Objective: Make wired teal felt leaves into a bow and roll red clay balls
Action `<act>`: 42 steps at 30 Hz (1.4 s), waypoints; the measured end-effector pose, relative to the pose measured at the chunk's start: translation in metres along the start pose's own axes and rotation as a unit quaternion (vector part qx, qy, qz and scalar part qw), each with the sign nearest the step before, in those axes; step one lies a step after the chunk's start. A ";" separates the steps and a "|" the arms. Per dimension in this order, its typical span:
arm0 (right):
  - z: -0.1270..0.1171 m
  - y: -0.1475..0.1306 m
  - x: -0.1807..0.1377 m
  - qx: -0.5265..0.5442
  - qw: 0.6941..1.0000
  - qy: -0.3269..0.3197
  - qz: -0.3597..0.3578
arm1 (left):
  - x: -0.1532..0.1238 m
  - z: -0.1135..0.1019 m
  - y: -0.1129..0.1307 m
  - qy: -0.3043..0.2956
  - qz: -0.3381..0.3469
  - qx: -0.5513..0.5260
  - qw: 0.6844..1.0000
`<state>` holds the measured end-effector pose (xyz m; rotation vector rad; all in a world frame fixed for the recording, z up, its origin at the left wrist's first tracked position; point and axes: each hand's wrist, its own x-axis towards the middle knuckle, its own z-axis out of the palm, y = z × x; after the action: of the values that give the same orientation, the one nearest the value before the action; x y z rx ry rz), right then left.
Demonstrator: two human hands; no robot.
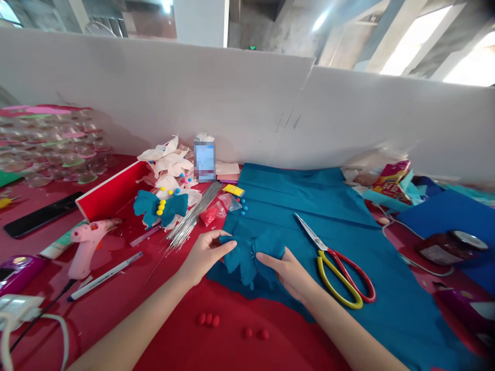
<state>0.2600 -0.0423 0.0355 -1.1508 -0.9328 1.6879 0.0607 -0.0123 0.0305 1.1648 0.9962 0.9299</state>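
Both hands pinch a small teal felt flower piece [251, 252] that lies on a large teal felt sheet [348, 216]. My left hand [207, 252] grips its left edge with thumb and fingers closed. My right hand [288, 270] holds its right side from below, fingers closed on the fabric. Scissors [340, 270] with red and yellow handles lie on the sheet just right of my right hand. A finished teal felt flower [160, 206] with yellow beads lies to the upper left, beside white felt flowers [170, 159].
The red table [174, 330] carries a pink glue gun [87, 239], a white pen [104, 275], a bundle of metal wires [193, 214], small red pom-poms [209, 319], a red box [112, 193], a black phone [42, 214] and a jar [450, 247]. A white partition [247, 103] stands behind.
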 end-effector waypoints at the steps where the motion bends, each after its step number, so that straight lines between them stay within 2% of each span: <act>1: 0.000 0.002 0.001 -0.005 1.000 0.002 -0.003 | 0.000 0.001 0.000 0.002 0.001 0.007 1.000; 14: 0.007 0.000 -0.002 0.004 1.000 0.020 -0.012 | -0.001 0.002 -0.001 0.021 0.032 0.050 0.998; 18: 0.009 0.000 -0.002 -0.013 0.999 0.009 -0.032 | 0.000 0.003 -0.002 0.021 0.038 0.074 0.996; 23: 0.012 0.003 -0.002 -0.029 0.998 0.029 -0.043 | 0.000 0.004 -0.004 0.024 0.043 0.111 0.993; 28: 0.010 0.004 -0.002 -0.047 0.997 0.012 -0.059 | 0.001 0.003 -0.009 0.037 0.073 0.152 0.985; 36: 0.004 0.006 -0.001 -0.125 0.988 0.002 -0.093 | -0.001 0.009 -0.010 0.062 0.084 0.145 0.984; 39: 0.007 0.006 -0.001 -0.161 0.981 -0.010 -0.108 | -0.001 0.012 -0.013 0.088 0.090 0.181 0.975; 42: 0.009 0.008 -0.001 -0.204 0.972 0.005 -0.118 | -0.002 0.015 -0.015 0.114 0.111 0.213 0.964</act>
<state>0.2497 -0.0469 0.0315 -1.2516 -1.3971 1.3318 0.0751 -0.0208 0.0178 1.5811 1.3141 1.0756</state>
